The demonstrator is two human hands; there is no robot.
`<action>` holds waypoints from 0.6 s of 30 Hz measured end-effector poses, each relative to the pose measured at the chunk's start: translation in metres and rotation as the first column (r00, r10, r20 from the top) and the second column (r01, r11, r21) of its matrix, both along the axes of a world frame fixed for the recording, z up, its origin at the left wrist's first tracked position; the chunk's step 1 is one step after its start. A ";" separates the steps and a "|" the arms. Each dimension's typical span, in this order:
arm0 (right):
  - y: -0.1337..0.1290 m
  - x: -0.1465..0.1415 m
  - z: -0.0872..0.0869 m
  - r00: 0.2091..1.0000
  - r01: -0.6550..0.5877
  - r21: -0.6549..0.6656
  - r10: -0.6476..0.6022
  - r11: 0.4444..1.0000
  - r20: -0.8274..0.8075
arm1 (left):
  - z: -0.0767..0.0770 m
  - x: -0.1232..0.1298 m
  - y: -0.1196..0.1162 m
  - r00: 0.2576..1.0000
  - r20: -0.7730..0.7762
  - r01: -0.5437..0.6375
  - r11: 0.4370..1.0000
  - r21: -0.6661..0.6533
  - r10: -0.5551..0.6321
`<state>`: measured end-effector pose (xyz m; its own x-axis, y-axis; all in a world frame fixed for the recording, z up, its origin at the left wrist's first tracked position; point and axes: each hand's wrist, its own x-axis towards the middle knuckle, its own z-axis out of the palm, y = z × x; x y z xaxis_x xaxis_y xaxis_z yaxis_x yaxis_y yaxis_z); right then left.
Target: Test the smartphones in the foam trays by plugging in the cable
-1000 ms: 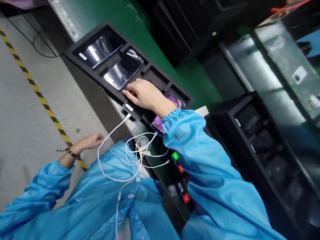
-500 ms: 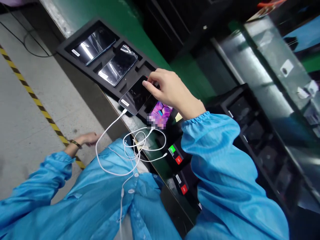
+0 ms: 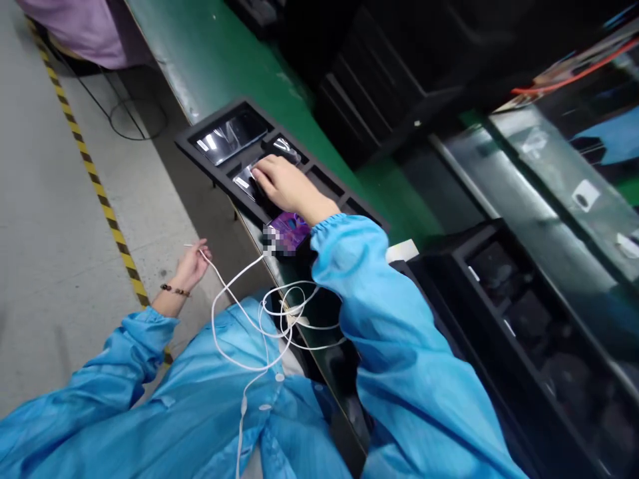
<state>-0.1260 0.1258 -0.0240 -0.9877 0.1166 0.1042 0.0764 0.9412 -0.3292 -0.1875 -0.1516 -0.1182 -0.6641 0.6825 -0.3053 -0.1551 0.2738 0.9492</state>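
Observation:
My right hand (image 3: 285, 187) reaches over a black foam tray (image 3: 197, 152), its fingers bent together on a dark smartphone (image 3: 244, 181) with a small white label; the hand hides much of that phone. Beside it, in the end slot, lies another smartphone (image 3: 232, 136). A phone with a lit purple screen (image 3: 292, 229) sits below my right wrist, a white cable at its blurred end. My left hand (image 3: 194, 263), low on the left, has its fingers closed on the end of a white charging cable (image 3: 217, 271), whose loops hang across my lap.
The green bench (image 3: 219, 56) runs diagonally, its edge along my lap. Black boxes (image 3: 344, 113) stand behind the tray, and a black tray with slots (image 3: 492, 273) lies to the right. Yellow-black tape (image 3: 102, 196) marks the floor. A purple cloth (image 3: 84, 26) shows at top left.
My right hand has shifted left along the tray to the labelled phone. My left hand has risen and now holds a cable end. The view has also shifted.

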 end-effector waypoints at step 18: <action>-0.005 -0.059 0.018 0.998 -0.010 0.144 0.002 0.990 0.062 | 0.083 -0.022 0.051 0.997 0.028 0.074 0.988 0.137 -0.078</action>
